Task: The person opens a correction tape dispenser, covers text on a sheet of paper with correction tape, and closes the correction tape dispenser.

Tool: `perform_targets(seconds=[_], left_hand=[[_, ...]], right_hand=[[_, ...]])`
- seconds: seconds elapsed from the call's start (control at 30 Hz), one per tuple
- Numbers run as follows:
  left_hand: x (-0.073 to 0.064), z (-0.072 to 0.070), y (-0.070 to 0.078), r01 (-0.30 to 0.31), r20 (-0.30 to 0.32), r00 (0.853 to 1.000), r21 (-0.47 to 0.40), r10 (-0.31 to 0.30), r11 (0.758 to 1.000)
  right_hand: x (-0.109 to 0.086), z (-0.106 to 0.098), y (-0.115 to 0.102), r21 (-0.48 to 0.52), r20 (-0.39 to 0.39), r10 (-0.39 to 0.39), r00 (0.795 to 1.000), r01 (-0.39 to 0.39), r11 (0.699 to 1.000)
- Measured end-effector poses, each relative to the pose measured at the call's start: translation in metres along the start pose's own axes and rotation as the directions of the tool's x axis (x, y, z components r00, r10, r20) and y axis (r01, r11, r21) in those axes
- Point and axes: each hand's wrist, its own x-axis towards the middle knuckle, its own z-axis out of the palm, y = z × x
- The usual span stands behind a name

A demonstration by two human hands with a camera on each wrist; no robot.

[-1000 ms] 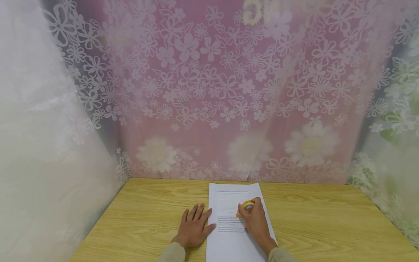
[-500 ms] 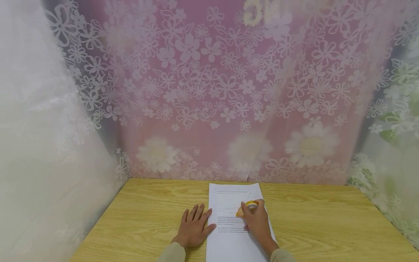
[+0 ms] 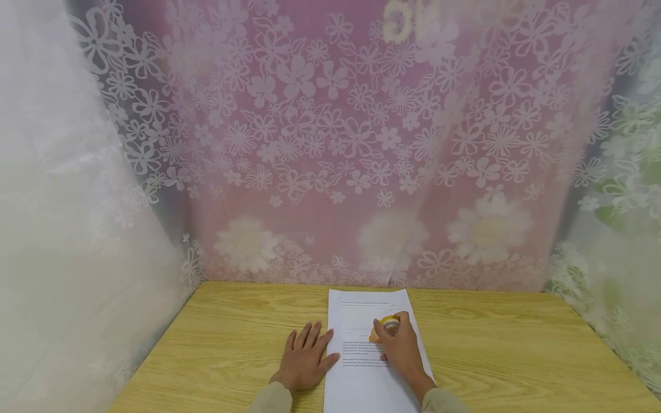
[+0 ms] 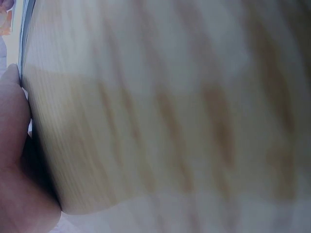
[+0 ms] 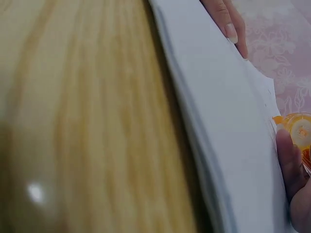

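Observation:
A stack of white paper (image 3: 356, 390) with printed text on its top sheet lies upright to the viewer on the table. My right hand (image 3: 405, 353) pinches an orange see-through correction tape (image 3: 391, 324) between thumb and fingers, its tip down at the printed lines in the middle of the page. In the right wrist view a pale round spool shows inside the correction tape (image 5: 300, 130). My left hand (image 3: 306, 358) lies flat with fingers spread, thumb and index fingertip on the stack's left edge, the rest on the wood. The fingers of the right hand cover part of the text.
The table (image 3: 248, 321) has a yellow wood grain and runs back to a pink flowered curtain (image 3: 330, 229). Pale sheeting (image 3: 77, 258) hangs along the left side, with more flowered sheeting (image 3: 619, 241) on the right.
Over the last second the right hand tilts the correction tape slightly right and then back left, staying over the same lines of print. The left hand keeps its place.

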Motion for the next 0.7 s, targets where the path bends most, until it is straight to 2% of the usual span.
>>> perform_targets(seconds=[0.43, 0.7], left_hand=[[-0.0004, -0.0002, 0.001, 0.002, -0.014, 1.0, -0.001, -0.002, 1.0], [0.0003, -0.0002, 0.0002, 0.005, -0.009, 1.0, 0.001, -0.005, 1.0]], right_hand=[[-0.0002, 0.0005, 0.0006, -0.069, -0.004, -0.061, 0.998, 0.061, 0.996], [0.0015, 0.0008, -0.0007, -0.053, 0.001, -0.042, 0.999, 0.042, 0.998]])
